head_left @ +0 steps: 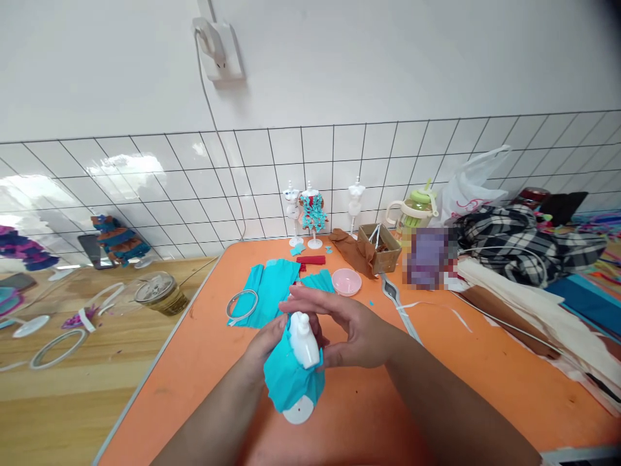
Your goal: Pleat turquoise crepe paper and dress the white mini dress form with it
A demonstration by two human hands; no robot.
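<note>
A small white dress form (305, 346) with turquoise crepe-like paper (286, 378) wrapped about its body is tilted toward me over the orange table. My left hand (266, 336) closes round its left side, the thumb pressing on the paper near the shoulder. Around the far and right sides reaches my right hand (356, 327), its fingers stretched out and its thumb apart, close to the paper's edge at the form's side. The far fingers of both hands are partly hidden behind the form. Its round white base (298, 411) shows below the paper.
Beyond my hands lie turquoise sheets (272, 285), a roll of tape (242, 305), a pink dish (346, 282) and scissors (391, 291). Small dress forms (314, 210), a cardboard box (385, 255) and a green-lidded jug (420, 207) stand along the tiled wall.
</note>
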